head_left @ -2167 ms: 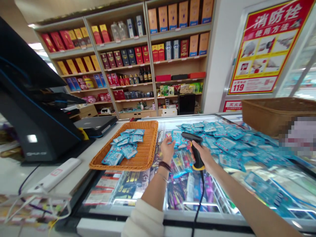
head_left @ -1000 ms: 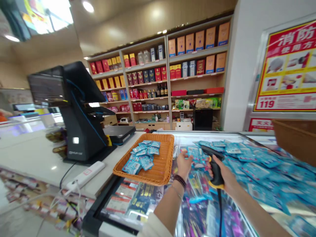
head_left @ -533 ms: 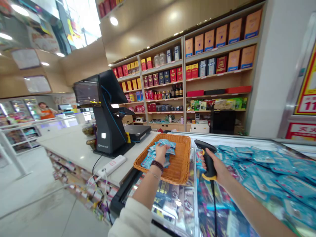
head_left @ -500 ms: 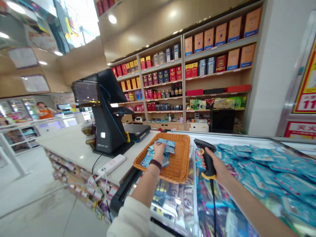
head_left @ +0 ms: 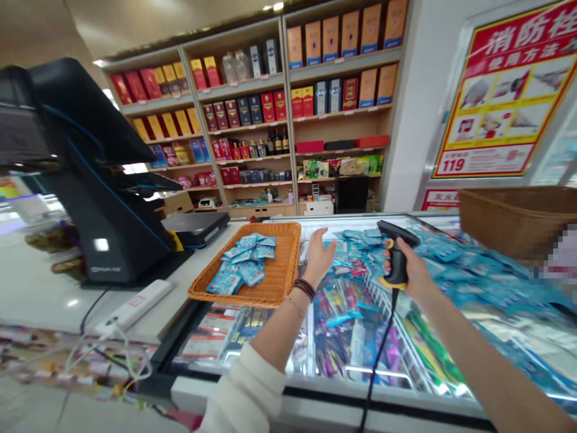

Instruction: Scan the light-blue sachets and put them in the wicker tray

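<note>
My left hand (head_left: pixel 321 255) hangs over the glass-topped freezer, just right of the orange wicker basket (head_left: pixel 285 261). Its fingers are apart and hold nothing. In the basket lies a small heap of blue packets (head_left: pixel 246 260). My right hand (head_left: pixel 412 264) is wrapped round the grip of a black and yellow barcode scanner (head_left: pixel 397 255), whose head points left and away. A black cord (head_left: pixel 381 349) runs down from the scanner. Beyond and right of both hands, many blue packets (head_left: pixel 451 252) are spread over the freezer top.
A black checkout terminal (head_left: pixel 121 198) and a flat scale (head_left: pixel 196 225) stand on the left counter, with a white power strip (head_left: pixel 135 307) in front. At right is a brown basket (head_left: pixel 514 219) beside the packets. Shelves of boxed bottles (head_left: pixel 252 114) line the back wall.
My left hand has let go of the packets in the wicker basket and moved out to its right. My view has turned right, bringing the brown basket in. The right hand still holds the scanner.
</note>
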The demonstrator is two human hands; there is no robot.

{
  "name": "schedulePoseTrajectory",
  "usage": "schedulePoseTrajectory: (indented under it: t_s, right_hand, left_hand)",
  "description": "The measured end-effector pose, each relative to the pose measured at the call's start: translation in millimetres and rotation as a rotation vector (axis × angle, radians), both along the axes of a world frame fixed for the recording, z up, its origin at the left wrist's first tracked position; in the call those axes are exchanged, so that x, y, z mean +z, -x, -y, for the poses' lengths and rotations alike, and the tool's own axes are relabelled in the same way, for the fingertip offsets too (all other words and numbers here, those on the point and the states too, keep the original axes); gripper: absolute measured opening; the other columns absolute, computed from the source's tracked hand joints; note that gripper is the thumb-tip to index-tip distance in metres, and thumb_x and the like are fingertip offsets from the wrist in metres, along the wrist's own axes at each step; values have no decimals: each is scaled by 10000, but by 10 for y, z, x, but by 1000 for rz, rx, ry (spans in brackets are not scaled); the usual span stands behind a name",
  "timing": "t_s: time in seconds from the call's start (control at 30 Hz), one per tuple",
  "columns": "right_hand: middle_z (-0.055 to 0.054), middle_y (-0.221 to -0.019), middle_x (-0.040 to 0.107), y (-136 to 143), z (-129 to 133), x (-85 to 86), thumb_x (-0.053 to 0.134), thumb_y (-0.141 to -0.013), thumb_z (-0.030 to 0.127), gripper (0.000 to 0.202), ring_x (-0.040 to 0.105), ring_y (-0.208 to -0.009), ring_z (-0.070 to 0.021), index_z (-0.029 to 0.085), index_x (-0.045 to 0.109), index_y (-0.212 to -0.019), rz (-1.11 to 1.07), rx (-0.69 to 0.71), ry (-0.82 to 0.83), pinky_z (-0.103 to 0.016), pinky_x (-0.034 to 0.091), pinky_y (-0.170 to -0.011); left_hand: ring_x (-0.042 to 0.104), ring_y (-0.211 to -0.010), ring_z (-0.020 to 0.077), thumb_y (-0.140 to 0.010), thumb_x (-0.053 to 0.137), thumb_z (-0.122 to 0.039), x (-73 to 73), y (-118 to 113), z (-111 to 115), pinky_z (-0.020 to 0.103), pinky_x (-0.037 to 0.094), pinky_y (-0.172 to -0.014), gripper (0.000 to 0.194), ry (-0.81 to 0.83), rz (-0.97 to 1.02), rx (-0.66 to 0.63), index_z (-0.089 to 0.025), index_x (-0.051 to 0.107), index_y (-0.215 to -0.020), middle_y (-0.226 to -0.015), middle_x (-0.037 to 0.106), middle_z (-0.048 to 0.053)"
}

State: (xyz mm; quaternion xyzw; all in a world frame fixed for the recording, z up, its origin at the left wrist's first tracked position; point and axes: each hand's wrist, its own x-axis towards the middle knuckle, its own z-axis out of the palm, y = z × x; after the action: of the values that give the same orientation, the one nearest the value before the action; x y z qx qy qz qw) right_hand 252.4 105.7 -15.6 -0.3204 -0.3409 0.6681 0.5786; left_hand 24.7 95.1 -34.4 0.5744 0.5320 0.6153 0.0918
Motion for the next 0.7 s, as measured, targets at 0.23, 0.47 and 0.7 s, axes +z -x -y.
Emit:
schedulePoseTrajectory:
  t_s: [0.23,0.47,0.7]
  right_hand:
    - [61,-590,590,-385,-102,-219,842,-799,532,367,513,-415,-91,221,658,-866,-38,-127,44,-195,452,-378]
    - [64,-591,602,-391,-129,-249,844,-807,532,377,532,-409,-97,220,646,-878,-14,-134,29,-203,449,-373]
    - [48,-592,621,-193,5,-288,859,-799,511,372,538,-401,-92,195,672,-855,24,-139,49,-199,440,-358]
  left_hand:
    - [469,-1487,425,-731,874,-439,-481,-1195,-222,513,367,-1240,933,385,-178,-153,-112,511,-1526,-1580,511,274]
    - [501,-1462,411,-707,900,-273,-544,-1372,-338,534,371,-1225,812,418,-286,-102,-257,610,-1466,-1542,569,186]
    - [689,-1184,367,-765,830,-151,-622,-855,-333,496,505,-1068,750,269,61,3,-161,552,-1462,-1203,737,174]
